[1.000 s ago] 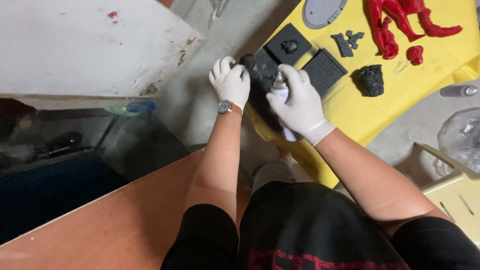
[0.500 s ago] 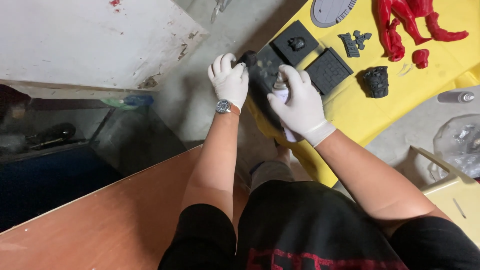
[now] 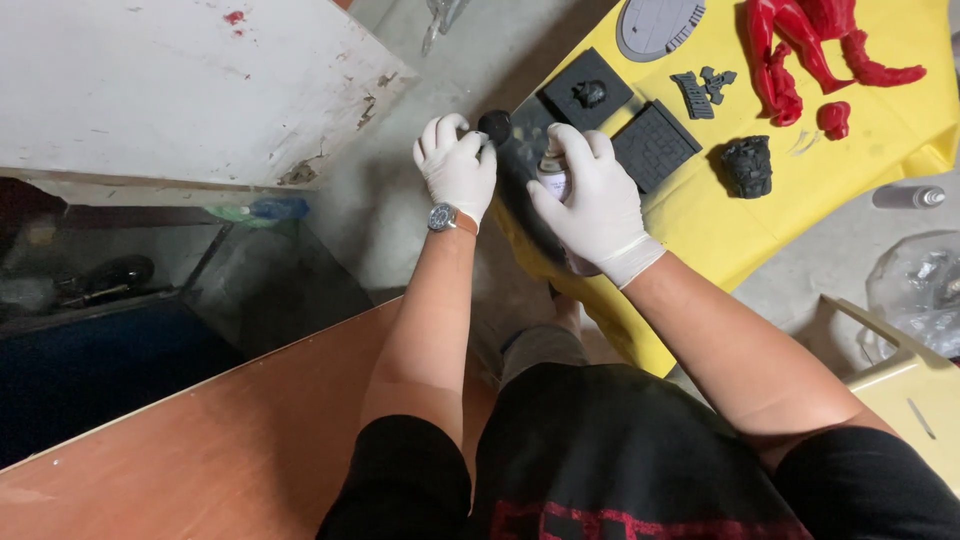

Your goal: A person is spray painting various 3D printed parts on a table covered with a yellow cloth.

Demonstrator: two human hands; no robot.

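Observation:
Both my hands wear white gloves. My left hand (image 3: pixel 457 165) pinches a small round black piece (image 3: pixel 494 125) at its fingertips, held over the edge of a yellow sheet (image 3: pixel 850 190). My right hand (image 3: pixel 592 200) is wrapped around a spray can (image 3: pixel 551 178), its top pointing toward the black piece. A wristwatch (image 3: pixel 443 217) sits on my left wrist. On the sheet behind the hands lie two black square plaques (image 3: pixel 587 88) (image 3: pixel 655 145), a dark lump (image 3: pixel 748 165) and red figure parts (image 3: pixel 800 40).
A grey round base (image 3: pixel 660 25) lies at the sheet's far end. A white scuffed board (image 3: pixel 170 85) stands at upper left, a brown wooden board (image 3: pixel 220 440) at lower left. A second can (image 3: pixel 905 196) and a clear plastic bag (image 3: pixel 920 290) lie on the concrete at right.
The view has shifted slightly. My left hand now shows the small black piece lifted at its fingertips; my right hand stays closed on the spray can beside it.

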